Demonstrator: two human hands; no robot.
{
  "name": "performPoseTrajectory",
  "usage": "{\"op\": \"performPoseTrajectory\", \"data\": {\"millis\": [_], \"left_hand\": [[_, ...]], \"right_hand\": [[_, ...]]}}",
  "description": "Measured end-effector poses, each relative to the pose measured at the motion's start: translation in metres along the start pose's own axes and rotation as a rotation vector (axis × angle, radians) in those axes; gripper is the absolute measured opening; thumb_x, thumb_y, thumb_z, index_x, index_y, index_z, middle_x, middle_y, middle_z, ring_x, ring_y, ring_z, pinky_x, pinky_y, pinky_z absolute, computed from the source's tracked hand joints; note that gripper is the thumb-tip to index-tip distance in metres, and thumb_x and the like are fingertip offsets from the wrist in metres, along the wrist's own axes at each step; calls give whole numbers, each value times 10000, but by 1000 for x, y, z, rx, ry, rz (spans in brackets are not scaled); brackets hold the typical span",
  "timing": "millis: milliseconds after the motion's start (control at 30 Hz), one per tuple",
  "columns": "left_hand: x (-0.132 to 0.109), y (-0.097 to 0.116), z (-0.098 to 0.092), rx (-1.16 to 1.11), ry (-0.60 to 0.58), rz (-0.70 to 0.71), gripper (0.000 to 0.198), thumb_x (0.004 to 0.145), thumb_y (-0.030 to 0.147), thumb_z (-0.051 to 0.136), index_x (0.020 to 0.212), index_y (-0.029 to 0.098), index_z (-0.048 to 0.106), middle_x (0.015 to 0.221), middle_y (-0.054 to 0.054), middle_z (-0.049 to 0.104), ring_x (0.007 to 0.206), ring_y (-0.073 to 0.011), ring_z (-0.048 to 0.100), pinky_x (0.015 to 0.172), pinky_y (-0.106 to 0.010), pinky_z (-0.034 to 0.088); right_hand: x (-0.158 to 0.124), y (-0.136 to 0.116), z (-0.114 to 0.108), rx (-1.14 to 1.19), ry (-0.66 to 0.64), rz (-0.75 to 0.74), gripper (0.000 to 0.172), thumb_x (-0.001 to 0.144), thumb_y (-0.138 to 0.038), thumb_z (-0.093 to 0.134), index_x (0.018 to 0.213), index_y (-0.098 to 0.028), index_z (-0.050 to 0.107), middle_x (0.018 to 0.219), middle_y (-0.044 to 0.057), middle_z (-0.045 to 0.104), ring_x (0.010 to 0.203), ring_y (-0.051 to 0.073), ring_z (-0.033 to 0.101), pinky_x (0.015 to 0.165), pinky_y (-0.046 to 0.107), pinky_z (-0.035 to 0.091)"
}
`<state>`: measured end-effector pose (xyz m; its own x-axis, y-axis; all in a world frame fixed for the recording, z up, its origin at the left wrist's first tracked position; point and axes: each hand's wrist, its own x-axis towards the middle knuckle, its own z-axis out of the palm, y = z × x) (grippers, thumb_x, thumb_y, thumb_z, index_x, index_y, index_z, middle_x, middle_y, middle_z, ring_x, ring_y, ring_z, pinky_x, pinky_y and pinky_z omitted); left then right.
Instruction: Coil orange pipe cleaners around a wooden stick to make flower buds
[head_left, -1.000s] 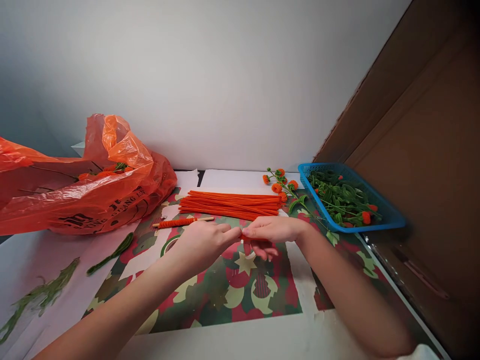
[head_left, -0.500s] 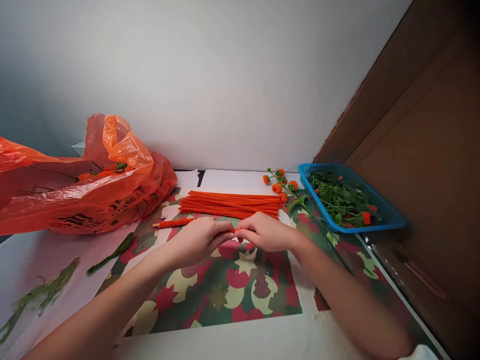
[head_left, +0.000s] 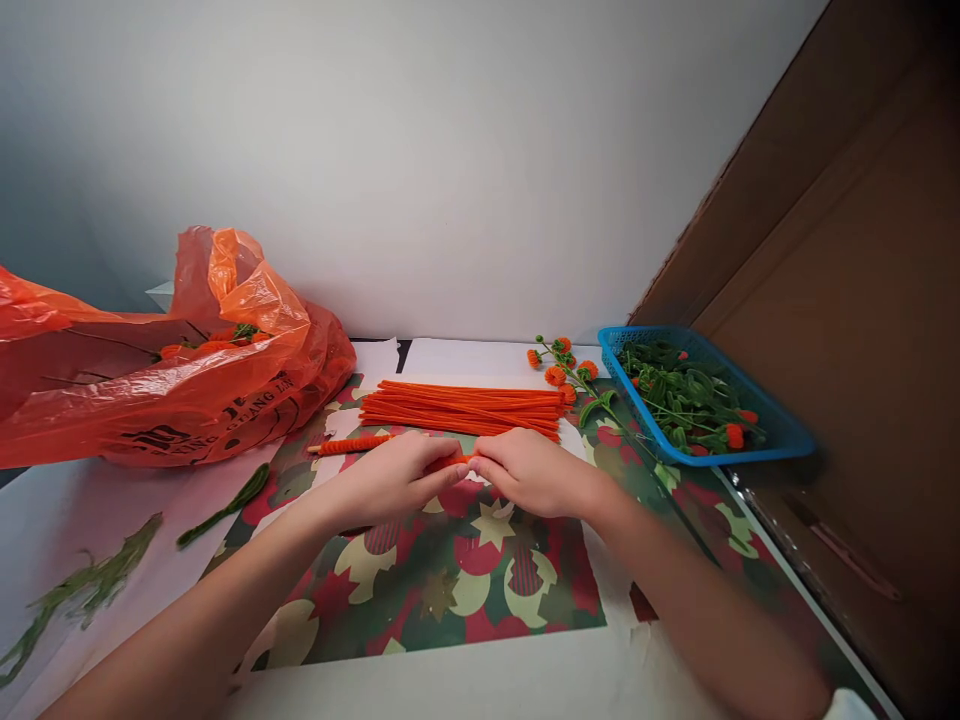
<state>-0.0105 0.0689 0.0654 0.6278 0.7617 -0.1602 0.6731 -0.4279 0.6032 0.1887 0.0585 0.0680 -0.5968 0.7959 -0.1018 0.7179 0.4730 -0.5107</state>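
My left hand (head_left: 397, 478) and my right hand (head_left: 536, 475) meet over the patterned sheet, fingertips almost touching. Both are closed on an orange pipe cleaner (head_left: 448, 462), of which only a short stretch shows; the fingers hide the rest. Behind my left hand lies a thin stick wrapped in orange pipe cleaner (head_left: 352, 444), its bare tip pointing left. Just beyond my hands is a bundle of straight orange pipe cleaners (head_left: 461, 405). Farther right, an orange pipe-cleaner flower stem (head_left: 566, 370) with green leaves rests on the table.
An orange plastic bag (head_left: 217, 400) holding orange flowers fills the left side. A blue basket (head_left: 697, 460) of green stems stands at right against cardboard (head_left: 840, 300). Green pieces (head_left: 229, 508) lie at left. A wall (head_left: 465, 180) closes the back.
My left hand's fingers have loosened slightly, so more of the orange pipe cleaner shows between the hands. My right hand has shifted down a little. The surrounding things stay put.
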Motion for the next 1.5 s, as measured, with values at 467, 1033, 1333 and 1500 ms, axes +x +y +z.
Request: {"op": "performPoseTrajectory", "data": {"millis": [467, 1033, 1333, 1500], "left_hand": [[3, -9, -2, -273, -83, -80, 426, 909, 532, 291, 693, 185, 412, 658, 31, 382, 597, -120, 362, 548, -236, 328], [9, -6, 5, -345, 38, -24, 384, 856, 503, 430, 679, 166, 480, 627, 46, 362, 556, -95, 296, 490, -217, 261], [8, -9, 9, -571, -96, -106, 262, 856, 403, 424, 734, 174, 460, 660, 37, 353, 578, -98, 304, 497, -215, 257], [7, -13, 6, -666, -182, -139, 246, 834, 387, 452, 699, 186, 412, 644, 44, 330, 540, -87, 295, 466, -210, 257]], "right_hand": [[2, -18, 28, -635, 320, -56, 88, 860, -168, 467, 937, -156, 508, 843, 54, 564, 792, 218, 489, 752, 368, 298], [3, -17, 26, -550, 342, -76, 94, 850, -197, 496, 939, -166, 503, 877, 54, 595, 820, 216, 483, 734, 372, 278], [4, -15, 26, -552, 332, -49, 60, 848, -203, 484, 893, -166, 502, 842, 48, 600, 801, 216, 498, 723, 373, 269], [4, -15, 23, -560, 305, -62, 51, 837, -187, 489, 877, -162, 506, 830, 59, 617, 798, 216, 506, 735, 364, 255]]}}
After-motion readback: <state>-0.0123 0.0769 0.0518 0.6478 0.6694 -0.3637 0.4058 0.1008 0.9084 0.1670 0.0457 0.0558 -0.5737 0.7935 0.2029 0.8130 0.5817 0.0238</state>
